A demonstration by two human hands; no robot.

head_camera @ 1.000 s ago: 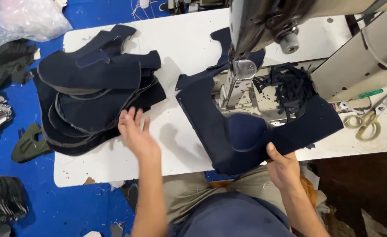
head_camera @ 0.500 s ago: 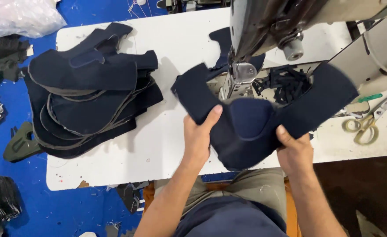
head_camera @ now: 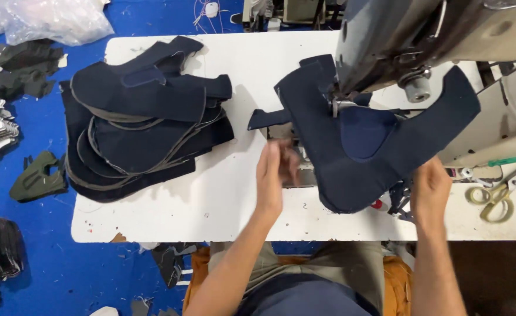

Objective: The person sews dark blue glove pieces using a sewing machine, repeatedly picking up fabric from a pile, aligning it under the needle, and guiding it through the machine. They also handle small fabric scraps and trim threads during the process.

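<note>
The dark blue shaped fabric piece [head_camera: 357, 158] lies under the sewing machine [head_camera: 398, 52] head, at one o'clock from the person. The right hand [head_camera: 431, 190] pinches its lower right edge, fingers closed on it. The left hand [head_camera: 272, 175] hovers blurred at its nine o'clock, fingers loosely open, holding nothing I can tell. Risk, I judge: fingers straying near the needle, or the one-sided hold letting the piece skew on the counter [head_camera: 223, 193].

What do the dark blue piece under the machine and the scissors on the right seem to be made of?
The dark blue piece looks like a matte fabric, perhaps felt or suede-like: no shine, soft curved edges, a stitched patch. The scissors seem metal with yellowish handles; the blades look pale and smooth. The right hand holds the piece's edge.
</note>
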